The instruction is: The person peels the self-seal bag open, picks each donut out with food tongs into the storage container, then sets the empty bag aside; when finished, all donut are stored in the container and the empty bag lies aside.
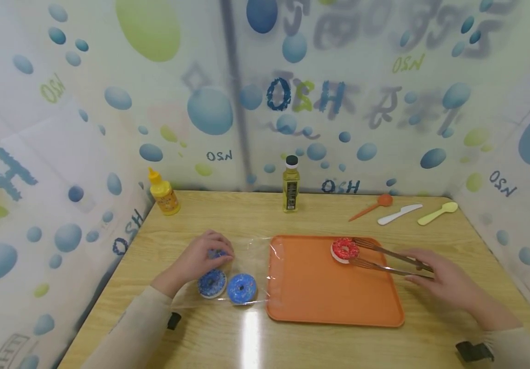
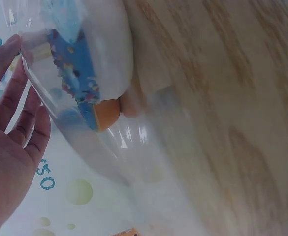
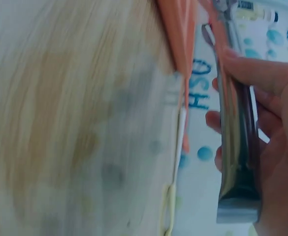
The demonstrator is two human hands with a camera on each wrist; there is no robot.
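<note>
The right hand [image 1: 449,279] grips a pair of metal tongs [image 1: 387,259], fingers curled round the handles, and the tips pinch a red-frosted doughnut [image 1: 345,249] at the far edge of the orange tray [image 1: 334,292] — the tongs likely keep fingers off the icing. The left hand [image 1: 202,259] rests on a clear plastic bag [image 1: 228,266] just left of the tray, fingers loosely bent over it, apparently steadying it. Two blue-frosted doughnuts [image 1: 227,285] lie inside — side by side on the desk [image 1: 329,343].
</note>
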